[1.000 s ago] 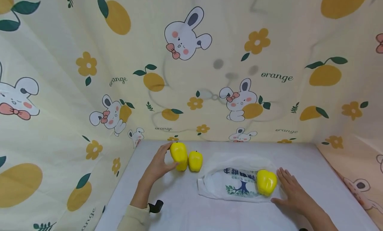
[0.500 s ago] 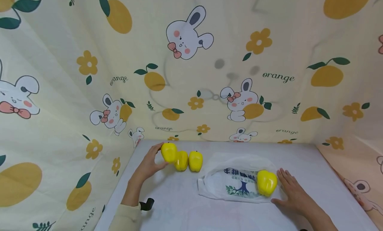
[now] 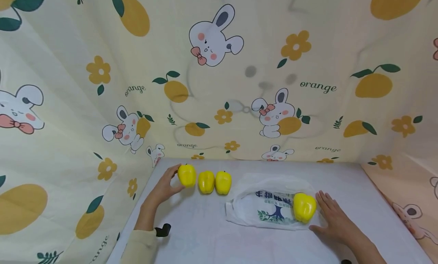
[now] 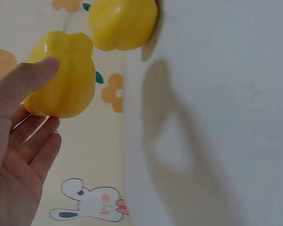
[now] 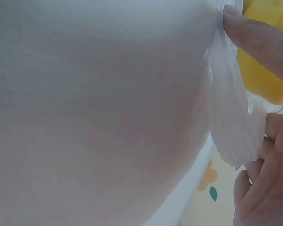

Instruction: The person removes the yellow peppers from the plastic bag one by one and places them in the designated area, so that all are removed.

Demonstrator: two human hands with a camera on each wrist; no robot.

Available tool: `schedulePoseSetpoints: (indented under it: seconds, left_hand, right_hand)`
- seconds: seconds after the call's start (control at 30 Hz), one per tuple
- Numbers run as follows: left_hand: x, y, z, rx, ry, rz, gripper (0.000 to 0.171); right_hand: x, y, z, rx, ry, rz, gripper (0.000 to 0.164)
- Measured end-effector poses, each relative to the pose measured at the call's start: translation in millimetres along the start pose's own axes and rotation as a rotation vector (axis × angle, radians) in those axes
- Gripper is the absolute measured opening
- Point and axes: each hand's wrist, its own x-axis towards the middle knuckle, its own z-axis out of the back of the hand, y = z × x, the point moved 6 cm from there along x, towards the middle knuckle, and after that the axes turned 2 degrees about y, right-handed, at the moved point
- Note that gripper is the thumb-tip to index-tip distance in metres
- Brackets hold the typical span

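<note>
1. Left hand [image 3: 165, 186], left of frame centre: thumb and fingertips pinch a glossy yellow bell pepper [image 3: 186, 176] by its sides.
2. Second pepper [image 3: 206, 182] and third pepper [image 3: 223, 182] just beside each other, mid-frame, on the worktop [image 3: 195, 233]. Fourth pepper [image 3: 304, 207], lower right, at the right end of the white plastic bag [image 3: 243, 209].
3. Right hand [image 3: 331, 218], lower right: fingers extended, thumb apart, touching the bag's edge.
4. Peppers: probably light, firm, slick; best gripped across the flanks.
5. Bag: looks limp, likely slides; hold its rim.
</note>
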Motion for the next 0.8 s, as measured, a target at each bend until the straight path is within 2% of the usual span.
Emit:
schedulePoseSetpoints:
  seconds: [0.37, 0.63, 0.8]
  left_hand:
    - [4.4, 19.9, -13.9, -0.013, 0.029, 0.038, 0.091]
    - [10.2, 27.4, -19.0, 0.011, 0.074, 0.043, 0.089]
    - [12.9, 30.0, -23.7, 0.006, 0.083, 0.069, 0.089]
  right_hand:
    - [-1.0, 0.0, 0.5, 0.002, 0.002, -0.006, 0.135]
    - [0.2, -1.2, 0.8, 0.011, 0.01, -0.015, 0.135]
    - [0.4, -2.7, -1.3, 0.027, 0.012, -0.016, 0.135]
